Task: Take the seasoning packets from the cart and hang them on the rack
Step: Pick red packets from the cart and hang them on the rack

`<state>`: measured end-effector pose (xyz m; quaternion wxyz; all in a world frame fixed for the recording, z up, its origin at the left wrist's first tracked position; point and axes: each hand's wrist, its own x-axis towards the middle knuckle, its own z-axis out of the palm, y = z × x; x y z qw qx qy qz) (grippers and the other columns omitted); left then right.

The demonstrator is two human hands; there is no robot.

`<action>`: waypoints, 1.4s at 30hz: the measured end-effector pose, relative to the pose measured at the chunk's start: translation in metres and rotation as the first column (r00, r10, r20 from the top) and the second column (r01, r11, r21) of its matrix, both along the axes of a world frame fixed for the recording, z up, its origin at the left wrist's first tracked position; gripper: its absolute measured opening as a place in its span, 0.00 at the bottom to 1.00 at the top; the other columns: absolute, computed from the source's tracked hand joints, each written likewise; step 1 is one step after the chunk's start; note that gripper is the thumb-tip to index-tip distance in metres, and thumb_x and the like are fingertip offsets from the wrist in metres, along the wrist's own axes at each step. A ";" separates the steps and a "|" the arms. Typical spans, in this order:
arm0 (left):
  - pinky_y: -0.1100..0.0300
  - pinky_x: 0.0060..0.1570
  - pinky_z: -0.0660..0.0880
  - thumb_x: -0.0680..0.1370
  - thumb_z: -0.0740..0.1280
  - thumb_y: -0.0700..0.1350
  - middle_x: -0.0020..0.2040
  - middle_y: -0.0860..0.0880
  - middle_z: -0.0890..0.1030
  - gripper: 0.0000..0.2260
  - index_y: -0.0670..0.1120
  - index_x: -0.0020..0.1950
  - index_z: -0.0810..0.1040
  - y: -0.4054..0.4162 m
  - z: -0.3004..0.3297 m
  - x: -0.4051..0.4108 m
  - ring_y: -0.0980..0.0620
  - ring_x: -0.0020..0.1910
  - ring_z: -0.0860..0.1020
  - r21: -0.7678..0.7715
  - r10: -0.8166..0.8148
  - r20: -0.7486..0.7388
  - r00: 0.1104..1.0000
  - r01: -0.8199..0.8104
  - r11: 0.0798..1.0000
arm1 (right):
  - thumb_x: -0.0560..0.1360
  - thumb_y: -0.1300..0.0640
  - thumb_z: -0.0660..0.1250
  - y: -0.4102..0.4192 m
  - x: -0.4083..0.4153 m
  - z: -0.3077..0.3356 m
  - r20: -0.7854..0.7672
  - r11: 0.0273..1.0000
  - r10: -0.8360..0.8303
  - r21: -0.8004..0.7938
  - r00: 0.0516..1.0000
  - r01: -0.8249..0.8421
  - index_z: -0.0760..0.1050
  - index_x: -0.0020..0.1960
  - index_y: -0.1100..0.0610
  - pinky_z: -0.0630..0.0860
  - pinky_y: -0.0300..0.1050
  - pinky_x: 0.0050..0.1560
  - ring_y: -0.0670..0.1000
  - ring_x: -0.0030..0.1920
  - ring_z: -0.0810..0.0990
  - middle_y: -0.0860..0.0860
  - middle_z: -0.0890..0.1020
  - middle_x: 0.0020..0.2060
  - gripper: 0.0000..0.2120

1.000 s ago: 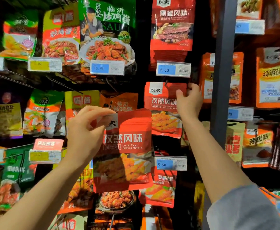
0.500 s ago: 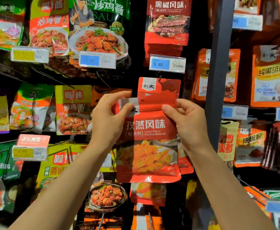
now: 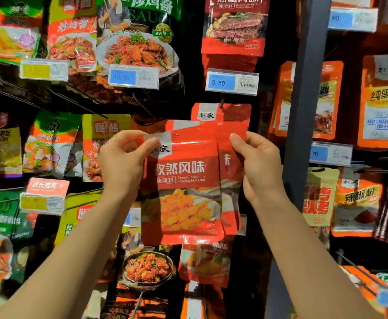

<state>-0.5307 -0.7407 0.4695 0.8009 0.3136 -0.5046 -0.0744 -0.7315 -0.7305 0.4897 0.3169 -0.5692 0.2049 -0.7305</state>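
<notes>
A red cumin seasoning packet (image 3: 186, 180) with skewers pictured on it is held up in front of the rack. My left hand (image 3: 125, 162) pinches its top left corner. My right hand (image 3: 259, 166) grips its right edge near the top; a second like packet shows just behind that edge. Behind and slightly above hangs another matching red packet (image 3: 220, 112) on a rack hook (image 3: 221, 101), below the 5.50 price tag (image 3: 232, 82). The held packet's hang hole sits a little below that hook. The cart is out of view.
Hanging packets fill the rack on all sides: green and yellow sauce packs at left, a red pepper-steak pack (image 3: 234, 26) above, orange packs at right. A dark upright post (image 3: 303, 111) stands just right of my right hand. Bare wire hooks jut out at left.
My right hand left the hanging packet and took hold of the held packet's right edge. Both hands carried the packet right and up, in front of the hook.
</notes>
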 end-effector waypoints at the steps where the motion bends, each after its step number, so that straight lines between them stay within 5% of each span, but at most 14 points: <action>1: 0.55 0.40 0.75 0.70 0.75 0.42 0.38 0.47 0.81 0.06 0.51 0.39 0.79 -0.002 0.001 0.009 0.51 0.38 0.78 -0.006 -0.023 -0.038 0.999 0.023 1.000 | 0.76 0.62 0.65 -0.002 -0.001 0.004 0.019 0.999 -0.035 -0.014 0.999 0.035 0.80 0.43 0.57 0.80 0.42 0.37 0.48 0.37 0.84 0.48 0.84 0.34 0.05; 10: 0.56 0.44 0.76 0.72 0.72 0.38 0.36 0.56 0.82 0.08 0.51 0.43 0.80 -0.012 0.019 0.053 0.56 0.37 0.79 -0.120 -0.035 0.008 0.999 0.036 0.992 | 0.76 0.56 0.67 -0.033 -0.003 0.026 0.066 0.965 -0.262 -0.011 0.963 0.264 0.77 0.43 0.52 0.79 0.38 0.35 0.45 0.37 0.84 0.48 0.83 0.38 0.04; 15: 0.42 0.48 0.77 0.71 0.71 0.43 0.41 0.46 0.81 0.06 0.54 0.44 0.82 -0.019 0.027 0.053 0.46 0.41 0.79 -0.122 -0.060 0.041 0.997 0.065 0.990 | 0.76 0.57 0.67 -0.046 -0.004 0.033 0.116 0.969 -0.246 0.055 0.962 0.241 0.77 0.43 0.55 0.80 0.42 0.36 0.46 0.35 0.83 0.50 0.83 0.37 0.04; 21: 0.41 0.48 0.77 0.73 0.72 0.40 0.42 0.46 0.82 0.07 0.51 0.46 0.82 -0.023 0.035 0.052 0.44 0.42 0.80 -0.144 -0.088 0.048 0.995 0.094 0.985 | 0.76 0.57 0.67 -0.050 0.000 0.051 0.144 0.967 -0.257 0.039 0.956 0.253 0.77 0.41 0.53 0.80 0.40 0.33 0.45 0.33 0.83 0.49 0.82 0.36 0.06; 28: 0.56 0.43 0.77 0.73 0.71 0.36 0.40 0.48 0.81 0.09 0.51 0.45 0.80 -0.031 0.038 0.035 0.51 0.40 0.79 -0.173 -0.114 0.076 0.991 0.126 0.977 | 0.75 0.56 0.68 -0.062 -0.006 0.058 0.135 0.923 -0.382 0.109 0.914 0.369 0.75 0.37 0.54 0.78 0.41 0.34 0.46 0.33 0.82 0.50 0.81 0.34 0.08; 38: 0.54 0.43 0.78 0.75 0.70 0.40 0.43 0.47 0.82 0.09 0.54 0.46 0.80 -0.041 0.028 0.027 0.49 0.42 0.80 -0.183 -0.067 0.108 0.992 0.086 0.979 | 0.74 0.56 0.69 -0.059 -0.009 0.065 0.075 0.914 -0.405 0.063 0.911 0.401 0.76 0.41 0.55 0.78 0.39 0.32 0.47 0.34 0.83 0.51 0.82 0.35 0.05; 42: 0.60 0.40 0.77 0.75 0.70 0.39 0.44 0.47 0.82 0.08 0.53 0.47 0.80 -0.037 0.032 0.026 0.51 0.43 0.81 -0.200 -0.079 0.091 0.993 0.096 0.975 | 0.75 0.55 0.68 -0.068 -0.010 0.063 -0.008 0.864 -0.497 0.082 0.868 0.496 0.74 0.54 0.54 0.78 0.41 0.33 0.46 0.36 0.82 0.49 0.81 0.40 0.09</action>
